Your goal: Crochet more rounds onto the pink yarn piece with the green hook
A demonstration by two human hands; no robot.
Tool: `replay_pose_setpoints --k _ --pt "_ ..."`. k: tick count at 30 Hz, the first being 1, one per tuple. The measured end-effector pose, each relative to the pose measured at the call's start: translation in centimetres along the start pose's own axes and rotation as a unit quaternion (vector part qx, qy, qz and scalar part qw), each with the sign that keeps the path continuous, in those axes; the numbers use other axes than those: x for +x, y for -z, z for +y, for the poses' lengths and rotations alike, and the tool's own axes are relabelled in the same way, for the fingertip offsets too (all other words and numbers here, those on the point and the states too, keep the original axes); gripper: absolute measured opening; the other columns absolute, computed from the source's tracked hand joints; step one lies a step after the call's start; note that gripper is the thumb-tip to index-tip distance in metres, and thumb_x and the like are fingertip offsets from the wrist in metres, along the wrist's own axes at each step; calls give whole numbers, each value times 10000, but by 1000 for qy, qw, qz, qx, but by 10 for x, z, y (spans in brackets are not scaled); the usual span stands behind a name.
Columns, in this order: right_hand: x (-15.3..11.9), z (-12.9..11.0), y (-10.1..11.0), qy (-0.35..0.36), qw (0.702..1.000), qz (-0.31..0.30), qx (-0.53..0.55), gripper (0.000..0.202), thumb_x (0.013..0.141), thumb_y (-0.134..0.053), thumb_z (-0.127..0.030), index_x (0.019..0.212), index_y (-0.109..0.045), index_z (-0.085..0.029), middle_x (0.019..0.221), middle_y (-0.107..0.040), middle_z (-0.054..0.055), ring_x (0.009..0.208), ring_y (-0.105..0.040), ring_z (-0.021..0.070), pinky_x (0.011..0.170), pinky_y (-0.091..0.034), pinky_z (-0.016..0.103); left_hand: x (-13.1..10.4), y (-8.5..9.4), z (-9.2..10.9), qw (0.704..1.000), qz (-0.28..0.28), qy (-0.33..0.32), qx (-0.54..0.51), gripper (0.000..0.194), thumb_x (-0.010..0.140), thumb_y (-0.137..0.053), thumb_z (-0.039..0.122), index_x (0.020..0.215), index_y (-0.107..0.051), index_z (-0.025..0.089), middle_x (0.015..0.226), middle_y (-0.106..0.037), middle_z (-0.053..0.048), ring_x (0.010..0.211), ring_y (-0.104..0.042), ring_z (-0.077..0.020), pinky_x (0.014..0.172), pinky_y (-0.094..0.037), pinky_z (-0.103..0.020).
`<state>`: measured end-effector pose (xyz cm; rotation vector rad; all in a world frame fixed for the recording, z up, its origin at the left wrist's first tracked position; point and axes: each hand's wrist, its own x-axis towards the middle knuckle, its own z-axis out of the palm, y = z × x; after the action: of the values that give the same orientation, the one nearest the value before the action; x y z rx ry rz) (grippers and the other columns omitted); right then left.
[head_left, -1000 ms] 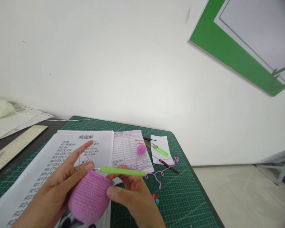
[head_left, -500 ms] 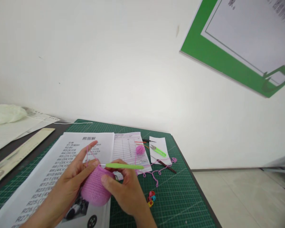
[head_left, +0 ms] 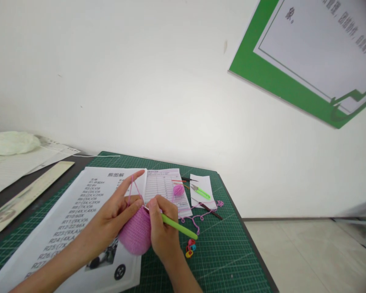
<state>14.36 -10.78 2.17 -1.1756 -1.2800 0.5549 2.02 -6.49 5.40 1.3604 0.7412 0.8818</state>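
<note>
My left hand (head_left: 120,209) pinches the upper edge of a pink crocheted piece (head_left: 136,234), rounded like a cup. Pink yarn loops over its raised index finger and runs down to the edge. My right hand (head_left: 164,219) grips a crochet hook with a green handle (head_left: 183,228); its metal tip meets the piece's top edge beside the left fingertips. Whether the tip sits inside a stitch I cannot tell. Under both hands lies a printed pattern sheet (head_left: 76,211). A small pink yarn ball (head_left: 178,189) rests on a lined form, with loose strands trailing right.
Green-handled thread snips (head_left: 201,192) lie on white paper (head_left: 207,183), near a dark thin tool (head_left: 212,211). Several coloured stitch markers (head_left: 189,248) sit on the green cutting mat (head_left: 225,252). At left are a ruler (head_left: 33,191) and a pale yarn bundle (head_left: 12,143).
Both hands and the crocheted piece have shifted right in view. The hook has swung from nearly level to slanting down rightward, and my right hand has turned and moved up. The view has shifted slightly.
</note>
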Motion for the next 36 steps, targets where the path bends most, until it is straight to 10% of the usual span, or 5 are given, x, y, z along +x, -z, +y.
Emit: replay_pose_setpoints --k 36 --pt "5 -7 14 125 984 -3 -127 266 871 -448 -179 612 -507 -170 574 -513 -6 563 -488 92 551 -362 234 -4 3 -20 986 -24 88 -143 659 786 -678 368 1371 -375 372 656 -611 41 570 -507 -139 519 -395 -213"
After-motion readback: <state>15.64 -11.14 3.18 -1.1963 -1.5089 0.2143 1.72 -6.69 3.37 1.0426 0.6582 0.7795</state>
